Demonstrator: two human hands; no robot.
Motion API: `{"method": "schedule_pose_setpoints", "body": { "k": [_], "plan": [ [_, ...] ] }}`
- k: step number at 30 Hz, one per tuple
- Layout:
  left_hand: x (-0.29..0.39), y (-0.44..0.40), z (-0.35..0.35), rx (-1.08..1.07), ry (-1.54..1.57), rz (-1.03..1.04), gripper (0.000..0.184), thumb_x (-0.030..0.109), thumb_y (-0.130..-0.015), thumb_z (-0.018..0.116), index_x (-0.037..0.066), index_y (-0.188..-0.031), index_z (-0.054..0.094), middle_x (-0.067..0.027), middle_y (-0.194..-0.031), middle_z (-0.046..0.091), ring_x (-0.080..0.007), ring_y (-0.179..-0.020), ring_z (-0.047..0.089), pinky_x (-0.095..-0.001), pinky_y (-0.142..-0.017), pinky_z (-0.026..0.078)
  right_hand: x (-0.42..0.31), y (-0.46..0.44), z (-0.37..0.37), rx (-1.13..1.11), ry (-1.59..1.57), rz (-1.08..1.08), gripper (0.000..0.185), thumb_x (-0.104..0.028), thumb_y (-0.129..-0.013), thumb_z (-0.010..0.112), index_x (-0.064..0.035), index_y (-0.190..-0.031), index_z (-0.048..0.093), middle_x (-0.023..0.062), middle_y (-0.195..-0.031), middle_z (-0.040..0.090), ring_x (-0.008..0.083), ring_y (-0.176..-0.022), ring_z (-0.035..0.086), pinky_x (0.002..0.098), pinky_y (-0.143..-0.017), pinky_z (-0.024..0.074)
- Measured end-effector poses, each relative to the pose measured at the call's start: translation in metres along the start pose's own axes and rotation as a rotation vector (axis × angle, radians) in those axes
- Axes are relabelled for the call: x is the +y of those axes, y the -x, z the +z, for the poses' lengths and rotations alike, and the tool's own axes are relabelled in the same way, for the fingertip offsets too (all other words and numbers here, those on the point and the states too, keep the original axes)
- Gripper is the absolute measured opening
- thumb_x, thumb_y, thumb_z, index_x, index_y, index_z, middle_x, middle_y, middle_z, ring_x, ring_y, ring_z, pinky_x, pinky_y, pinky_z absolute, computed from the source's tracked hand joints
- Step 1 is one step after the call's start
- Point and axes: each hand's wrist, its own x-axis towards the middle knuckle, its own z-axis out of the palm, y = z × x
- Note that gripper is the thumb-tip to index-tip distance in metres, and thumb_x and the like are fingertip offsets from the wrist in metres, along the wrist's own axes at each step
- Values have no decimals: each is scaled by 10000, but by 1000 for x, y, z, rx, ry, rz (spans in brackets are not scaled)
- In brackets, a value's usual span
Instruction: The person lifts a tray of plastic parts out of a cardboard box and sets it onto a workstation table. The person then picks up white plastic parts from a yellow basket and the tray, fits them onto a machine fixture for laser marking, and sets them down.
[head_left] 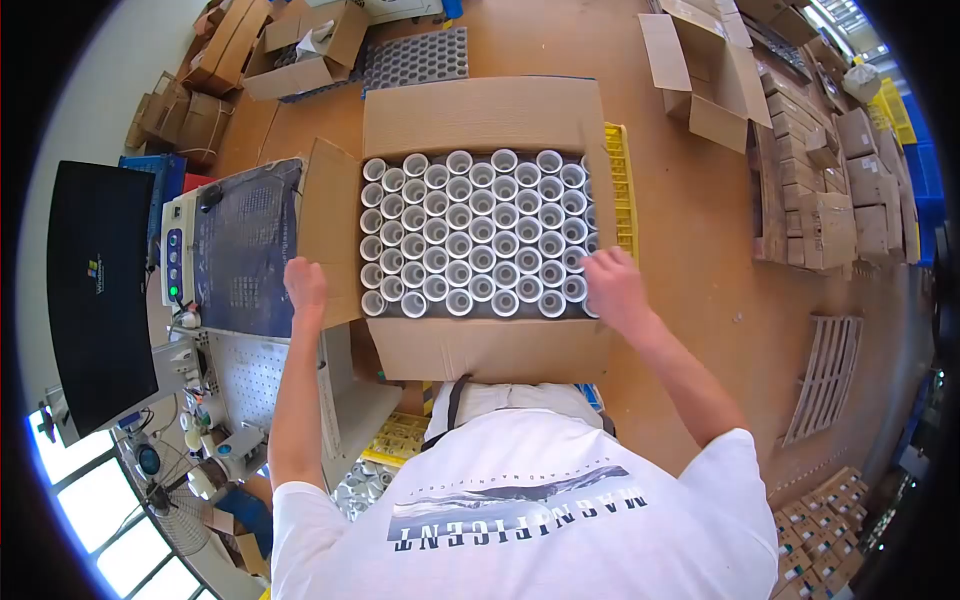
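Clearance, clock read from the carton's [480, 120] centre: entry from above.
You can drop a hand onto the rims of the white cups [481, 230]; gaps between them are narrow. Blocking: left flap [328, 230] and your left hand [306, 285] toward 8–9, monitor [105, 290] farther at 9, your right hand [614, 290] at 4, yellow crate [623, 190] near 3. Beyond it, floor [700, 230] gives passage as far as stacked cartons [828, 230].

Tan floor [690, 220]; pale wall [95, 110]; bright windows [100, 505].
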Motion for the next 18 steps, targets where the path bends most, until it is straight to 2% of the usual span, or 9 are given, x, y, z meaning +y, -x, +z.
{"method": "schedule_pose_setpoints", "body": {
  "k": [2, 3, 5, 6, 8, 12, 14, 15, 18],
  "plan": [
    [-16, 0, -2, 271, 527, -167, 205, 34, -720, 508, -60, -876, 601, -240, -1078, 573, -405, -999, 531, -423, -903, 413, 19, 21, -30, 92, 0, 107, 235, 18, -708, 621, -75, -924, 630, 93, -911, 643, 294, -948, 574, 405, -839, 453],
    [26, -8, 46, 212, 613, -154, 205, 34, -720, 508, -60, -876, 601, -240, -1078, 573, -405, -999, 531, -423, -903, 413, 56, 35, -47, 39, 89, 118, 235, 18, -708, 621, -75, -924, 630, 93, -911, 643, 294, -948, 574, 405, -839, 453],
    [14, 4, 33, 616, 466, 222, 176, 17, -733, 499, -71, -864, 577, -213, -1033, 552, -391, -983, 522, -412, -902, 421, 67, 48, -45, 163, 149, 230, 292, 16, -729, 628, -77, -1005, 641, 70, -959, 660, 289, -1037, 573, 403, -912, 443],
    [16, -5, 27, 624, 481, 227, 176, 17, -733, 499, -71, -864, 577, -213, -1033, 552, -391, -983, 522, -412, -902, 421, 74, 42, -45, 170, 164, 230, 292, 16, -729, 628, -77, -1005, 641, 70, -959, 660, 289, -1037, 573, 403, -912, 443],
    [17, -18, 26, 883, 737, 186, 173, 27, -733, 520, -74, -864, 570, -194, -1022, 532, -377, -992, 512, -399, -915, 420, 83, 35, -49, 158, 263, 155, 328, 18, -773, 627, -65, -1090, 639, 79, -1110, 651, 290, -1148, 548, 371, -1006, 409],
    [-41, -36, 57, 829, 591, 143, 168, 32, -729, 527, -61, -861, 576, -199, -1011, 554, -391, -959, 537, -408, -866, 450, 63, 28, -52, 69, 263, 160, 430, 14, -760, 620, -80, -1179, 598, 99, -1203, 622, 315, -1186, 536, 402, -1025, 402],
    [-67, -48, 73, 571, 396, 124, 122, 77, -752, 527, -35, -786, 562, -216, -873, 590, -417, -848, 572, -462, -754, 471, 44, 21, -45, 166, -94, 416, 498, 8, -790, 605, -56, -1279, 536, 168, -1304, 559, 338, -1227, 508, 410, -1025, 406],
    [-74, -53, 81, 564, 413, 127, 122, 77, -752, 527, -35, -786, 562, -216, -873, 590, -417, -848, 572, -462, -754, 471, 45, 22, -27, 160, -77, 420, 498, 8, -790, 605, -56, -1279, 536, 168, -1304, 559, 338, -1227, 508, 410, -1025, 406],
    [-88, -70, 95, 503, 245, -23, 180, 126, -771, 518, -28, -679, 540, -264, -708, 589, -446, -737, 598, -512, -686, 465, 41, 13, 15, 212, -468, 688, 490, -20, -848, 564, -26, -1331, 487, 229, -1285, 564, 311, -1226, 529, 399, -989, 434]
  ]
}}
